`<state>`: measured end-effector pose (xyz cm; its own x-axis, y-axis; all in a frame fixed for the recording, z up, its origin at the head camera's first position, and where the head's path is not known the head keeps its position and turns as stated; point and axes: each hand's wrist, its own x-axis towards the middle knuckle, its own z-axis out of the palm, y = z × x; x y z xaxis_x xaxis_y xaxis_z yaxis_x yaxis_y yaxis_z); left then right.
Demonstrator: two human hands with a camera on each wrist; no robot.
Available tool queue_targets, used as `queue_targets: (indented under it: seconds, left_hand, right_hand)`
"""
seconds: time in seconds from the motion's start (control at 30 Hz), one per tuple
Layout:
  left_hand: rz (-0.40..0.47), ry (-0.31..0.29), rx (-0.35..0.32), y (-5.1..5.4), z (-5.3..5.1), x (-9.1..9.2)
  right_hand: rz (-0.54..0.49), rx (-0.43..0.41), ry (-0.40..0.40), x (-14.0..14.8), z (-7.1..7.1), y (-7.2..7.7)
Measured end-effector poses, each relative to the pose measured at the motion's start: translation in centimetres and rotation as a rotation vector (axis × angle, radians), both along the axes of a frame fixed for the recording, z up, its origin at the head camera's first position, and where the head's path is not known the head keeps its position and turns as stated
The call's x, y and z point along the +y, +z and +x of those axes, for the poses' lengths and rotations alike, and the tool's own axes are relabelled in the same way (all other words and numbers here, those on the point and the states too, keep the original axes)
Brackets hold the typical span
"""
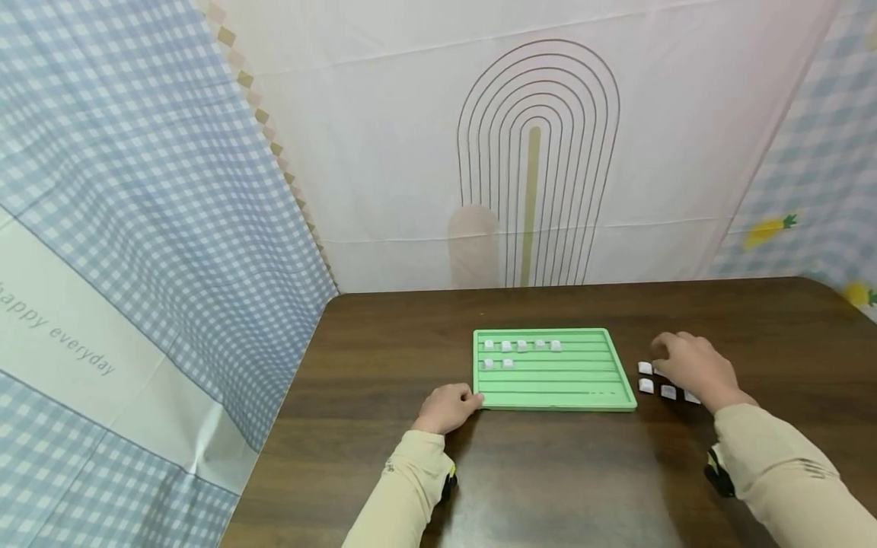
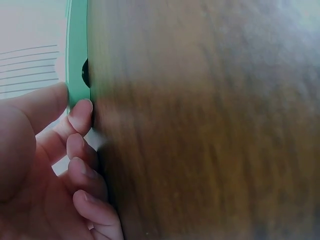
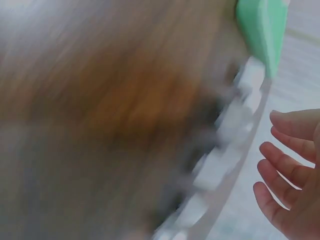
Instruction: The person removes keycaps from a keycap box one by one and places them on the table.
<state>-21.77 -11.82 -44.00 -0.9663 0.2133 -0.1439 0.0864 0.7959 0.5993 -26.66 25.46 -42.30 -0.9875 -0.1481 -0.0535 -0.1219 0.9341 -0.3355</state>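
A light green ridged tray (image 1: 548, 387) lies on the table. Several small white keycaps (image 1: 521, 346) line its top row, and two more keycaps (image 1: 508, 364) sit at the left of the row below. At the tray's near left corner, my left hand (image 1: 447, 409) pinches the rim; the left wrist view shows thumb and index finger (image 2: 81, 116) on the green edge. Right of the tray, loose white keycaps (image 1: 646, 386) stand in rows. My right hand (image 1: 699, 369) hovers over them, hiding some. In the right wrist view its fingers (image 3: 280, 165) are loosely bent, with nothing visible between them.
The dark brown wooden table (image 1: 329, 457) runs back to a white cloth (image 1: 384, 167) with printed arches. A blue checked cloth (image 1: 137, 152) hangs along the left side.
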Motion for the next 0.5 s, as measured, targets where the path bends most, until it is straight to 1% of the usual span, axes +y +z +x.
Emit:
queue_targets:
  seconds: [0.1, 0.23, 0.37, 0.5]
  left_hand:
    - [-0.004, 0.005, 0.003, 0.1, 0.0, -0.1]
    - [-0.001, 0.01, -0.006, 0.1, 0.1, -0.2]
    - [0.007, 0.008, -0.007, 0.2, 0.1, -0.1]
    - [0.011, 0.006, -0.002, 0.1, 0.0, 0.0]
  right_hand:
    - [-0.016, 0.049, 0.033, -2.8, -0.6, 0.5]
    - [-0.041, 0.107, 0.088, -6.9, -1.3, 0.6]
    - [-0.079, 0.128, 0.142, -11.1, -1.6, 0.1]
    - [-0.1, 0.102, 0.178, -14.8, -1.8, -0.3]
